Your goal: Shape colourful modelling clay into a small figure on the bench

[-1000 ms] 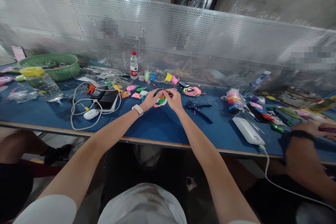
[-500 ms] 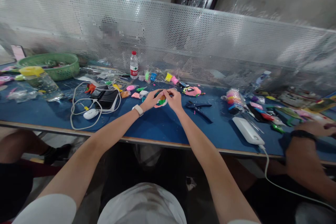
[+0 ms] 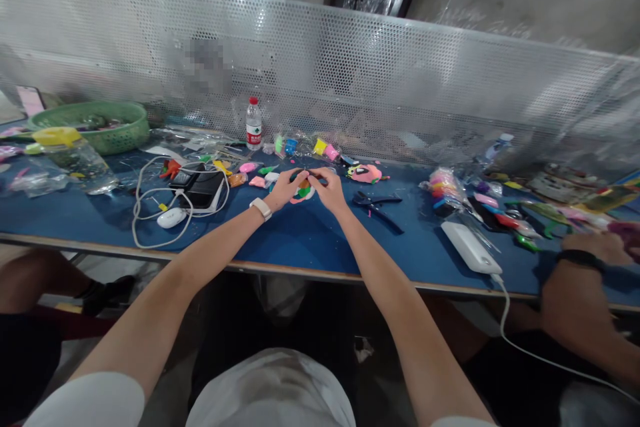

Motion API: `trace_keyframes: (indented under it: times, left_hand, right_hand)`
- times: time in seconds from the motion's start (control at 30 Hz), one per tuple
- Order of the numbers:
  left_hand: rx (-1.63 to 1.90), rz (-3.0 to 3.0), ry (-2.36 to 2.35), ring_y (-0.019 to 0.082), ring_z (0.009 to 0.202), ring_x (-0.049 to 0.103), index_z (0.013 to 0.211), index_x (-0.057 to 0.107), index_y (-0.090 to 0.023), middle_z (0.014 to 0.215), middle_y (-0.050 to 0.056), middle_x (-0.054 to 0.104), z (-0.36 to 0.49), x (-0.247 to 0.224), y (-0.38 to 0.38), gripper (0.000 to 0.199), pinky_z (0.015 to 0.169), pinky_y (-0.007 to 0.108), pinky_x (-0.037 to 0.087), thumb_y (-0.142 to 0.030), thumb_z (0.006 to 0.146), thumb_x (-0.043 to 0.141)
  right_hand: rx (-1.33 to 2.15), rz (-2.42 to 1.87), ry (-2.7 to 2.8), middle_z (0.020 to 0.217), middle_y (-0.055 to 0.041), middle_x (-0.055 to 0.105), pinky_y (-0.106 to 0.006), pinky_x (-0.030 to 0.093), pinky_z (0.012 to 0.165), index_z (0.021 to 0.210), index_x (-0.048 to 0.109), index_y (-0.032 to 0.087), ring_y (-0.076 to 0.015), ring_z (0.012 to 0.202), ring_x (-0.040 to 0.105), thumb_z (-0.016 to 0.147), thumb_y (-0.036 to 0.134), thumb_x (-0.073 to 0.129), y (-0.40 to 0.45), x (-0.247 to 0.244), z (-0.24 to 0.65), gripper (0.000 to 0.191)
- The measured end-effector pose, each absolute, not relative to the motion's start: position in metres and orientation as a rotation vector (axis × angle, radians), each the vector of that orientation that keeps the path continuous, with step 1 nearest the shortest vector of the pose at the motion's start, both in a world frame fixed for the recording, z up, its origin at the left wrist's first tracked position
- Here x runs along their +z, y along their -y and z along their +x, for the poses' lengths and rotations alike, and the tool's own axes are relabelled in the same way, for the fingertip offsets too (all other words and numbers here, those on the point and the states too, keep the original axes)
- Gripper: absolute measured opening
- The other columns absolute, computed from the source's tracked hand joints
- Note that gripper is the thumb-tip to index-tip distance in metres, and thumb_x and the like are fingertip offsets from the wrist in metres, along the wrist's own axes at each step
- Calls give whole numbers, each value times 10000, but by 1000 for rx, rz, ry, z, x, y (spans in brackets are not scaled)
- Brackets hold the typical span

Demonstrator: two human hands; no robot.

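Note:
At the middle of the table is a small multicoloured clay piece (image 3: 303, 193) with green, white, orange and pink parts, mostly covered by my fingers. My left hand (image 3: 286, 191), below a pale wristband, curls around its left side. From the right, my right hand (image 3: 328, 189) closes on it, thumb and fingertips near those of the left. The fingertips are small in view and partly hide what they press. To the right of my right hand lies a pink clay figure (image 3: 366, 173) with black, white and green details. Dark-handled pliers (image 3: 379, 208) lie nearer to me.
Lumps of coloured clay (image 3: 249, 167) and a red-capped bottle (image 3: 254, 125) stand behind my hands. Left are a cabled black box (image 3: 205, 188), a tilted yellow-lidded jar (image 3: 75, 159) and a green basket (image 3: 120, 140). Right are a white power bank (image 3: 470, 248) and another person's hand (image 3: 600, 248).
My thumbs have drawn slightly apart over the clay piece, and my left hand has shifted a little left. The other person's hand at the right has moved slightly.

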State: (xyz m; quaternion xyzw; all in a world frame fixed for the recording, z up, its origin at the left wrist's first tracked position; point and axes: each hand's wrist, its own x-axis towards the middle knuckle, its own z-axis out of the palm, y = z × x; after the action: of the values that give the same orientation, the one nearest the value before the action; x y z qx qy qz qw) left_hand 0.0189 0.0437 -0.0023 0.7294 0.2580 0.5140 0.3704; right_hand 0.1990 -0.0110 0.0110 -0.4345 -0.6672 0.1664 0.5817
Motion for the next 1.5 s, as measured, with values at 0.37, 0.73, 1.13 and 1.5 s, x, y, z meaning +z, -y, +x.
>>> trace_keyframes:
  times: [0.37,0.73,1.13,1.5]
  left_hand:
    - [1220,1645,-644,197,845,616,893,710,-182,843,53,702,22,-2,-40,654,772,315,507,-817,1045,682]
    - [1202,1738,-677,197,817,573,861,654,-199,818,37,655,20,-8,-46,669,768,331,485,-844,1039,634]
    - [1215,1821,-709,252,1020,722,1075,833,-150,1098,119,857,21,-9,-48,519,922,349,567,-645,1065,676]
    - [1195,1666,-716,227,958,664,973,793,-155,998,95,804,22,-10,-48,542,854,336,542,-694,994,740]
  right_hand:
    - [384,-1063,1542,1100,-119,852,-410,668,819,1039,890,238,-280,979,784,946,849,767,7,10,200,630]
    - [443,-1062,1568,1082,-118,861,-488,696,962,993,882,235,-298,956,812,841,921,838,-1,6,205,705]
    - [457,-1089,1614,1107,-106,866,-493,664,1019,1000,913,256,-295,1012,796,926,875,788,2,8,204,635]
    - [479,-1057,1651,1179,-125,856,-508,664,1034,1075,910,233,-300,1031,788,905,717,829,-1,4,208,520]
